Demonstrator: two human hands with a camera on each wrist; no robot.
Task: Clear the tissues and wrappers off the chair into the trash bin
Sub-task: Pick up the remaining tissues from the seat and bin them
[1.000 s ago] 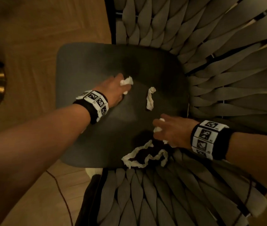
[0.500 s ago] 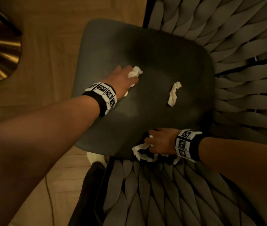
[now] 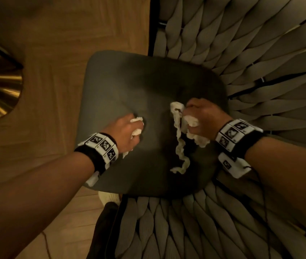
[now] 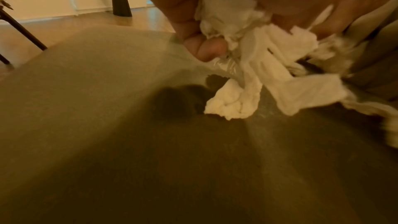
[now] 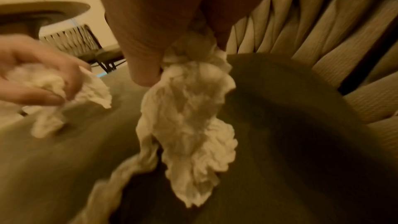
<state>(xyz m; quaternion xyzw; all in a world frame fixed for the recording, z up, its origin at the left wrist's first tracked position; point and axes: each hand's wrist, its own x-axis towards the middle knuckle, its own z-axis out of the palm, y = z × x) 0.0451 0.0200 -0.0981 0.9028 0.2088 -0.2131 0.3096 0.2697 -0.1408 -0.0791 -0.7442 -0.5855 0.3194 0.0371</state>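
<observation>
Over the dark grey cushioned chair seat (image 3: pixel 122 86), the left hand (image 3: pixel 128 131) at 9 o'clock clutches a crumpled white tissue wad (image 3: pixel 137 126). At 3 o'clock the right hand (image 3: pixel 204 116) grips long twisted white tissue strips (image 3: pixel 179 146) trailing toward 6 o'clock onto the seat.

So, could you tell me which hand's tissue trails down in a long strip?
The tissue in the right hand: its twisted strip hangs from the fist down toward the chair seat. The left hand grips only a compact crumpled wad.
</observation>
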